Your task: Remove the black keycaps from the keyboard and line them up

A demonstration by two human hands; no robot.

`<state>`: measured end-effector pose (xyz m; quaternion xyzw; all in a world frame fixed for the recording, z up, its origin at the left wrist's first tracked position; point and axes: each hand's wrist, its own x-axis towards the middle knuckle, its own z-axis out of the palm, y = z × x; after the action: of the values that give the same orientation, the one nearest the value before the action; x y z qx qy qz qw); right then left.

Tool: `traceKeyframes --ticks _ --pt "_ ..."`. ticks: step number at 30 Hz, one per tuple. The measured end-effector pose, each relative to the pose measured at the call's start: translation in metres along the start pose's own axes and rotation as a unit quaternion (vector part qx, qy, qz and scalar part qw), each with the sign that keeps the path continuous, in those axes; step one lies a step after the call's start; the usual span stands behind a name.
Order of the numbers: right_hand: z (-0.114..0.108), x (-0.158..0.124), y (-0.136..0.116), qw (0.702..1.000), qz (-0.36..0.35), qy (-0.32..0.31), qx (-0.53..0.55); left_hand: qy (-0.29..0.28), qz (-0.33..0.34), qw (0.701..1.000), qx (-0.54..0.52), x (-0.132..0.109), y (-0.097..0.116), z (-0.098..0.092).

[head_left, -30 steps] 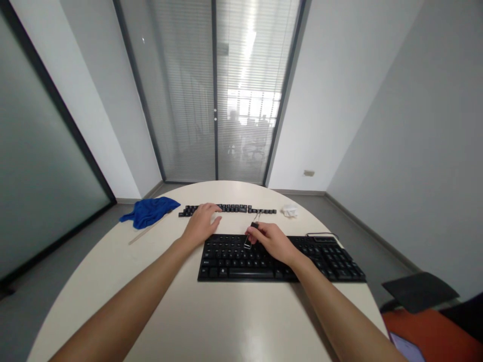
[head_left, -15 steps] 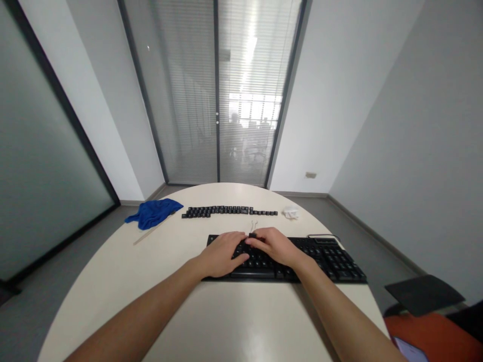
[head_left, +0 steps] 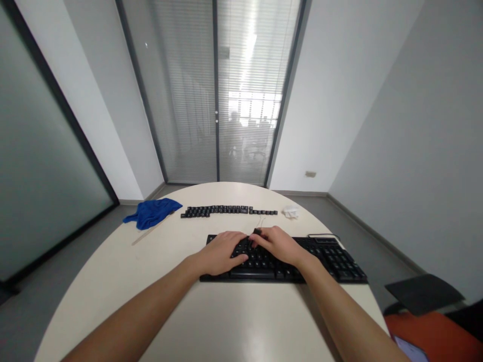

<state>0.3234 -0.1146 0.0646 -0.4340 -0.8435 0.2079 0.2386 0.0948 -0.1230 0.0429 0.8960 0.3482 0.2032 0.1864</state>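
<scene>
A black keyboard (head_left: 256, 274) lies near the middle of the table. My left hand (head_left: 221, 254) rests flat over its left part, thumb apart and fingers reaching to the top rows. Over the upper middle keys, my right hand (head_left: 277, 244) is closed around a keycap puller (head_left: 257, 232) with a black grip. Its two thin wires point away from me, above the keyboard's back edge. My fingertips partly cover the keys beneath, so I cannot tell whether they touch them. Beyond the keyboard, loose black keycaps (head_left: 226, 209) stand in uneven rows.
A blue cloth (head_left: 156, 212) lies at the table's left, with a thin stick (head_left: 145, 235) beside it. Crumpled white tissue (head_left: 290, 211) sits at the back right. The keyboard cable (head_left: 324, 235) runs along its back edge. An orange chair (head_left: 430, 334) stands at the right.
My right hand has shifted slightly right with the keycap puller, whose wires now lean further right. The left hand stays in nearly the same place on the keyboard.
</scene>
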Motion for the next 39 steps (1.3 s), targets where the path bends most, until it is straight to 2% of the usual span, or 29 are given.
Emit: traceKeyframes --ticks 11,19,25,29,39 --pt "0.006 0.002 0.01 0.996 -0.007 0.006 0.091 0.006 -0.001 1.0 -0.002 0.0 -0.002 0.004" --pt "0.015 0.004 0.019 0.982 0.047 0.018 0.181 0.021 -0.004 1.0 -0.01 0.0 -0.002 0.005" --pt "0.016 0.007 0.012 0.98 0.042 0.058 0.187 0.072 -0.073 0.991 -0.088 0.004 -0.011 0.01" --pt "0.017 0.008 0.004 0.982 0.024 0.083 0.168 0.089 -0.093 0.98 -0.152 0.007 -0.011 0.007" --pt "0.024 0.009 0.002 0.98 0.03 0.076 0.18 0.078 -0.085 0.969 -0.22 0.009 -0.008 0.001"
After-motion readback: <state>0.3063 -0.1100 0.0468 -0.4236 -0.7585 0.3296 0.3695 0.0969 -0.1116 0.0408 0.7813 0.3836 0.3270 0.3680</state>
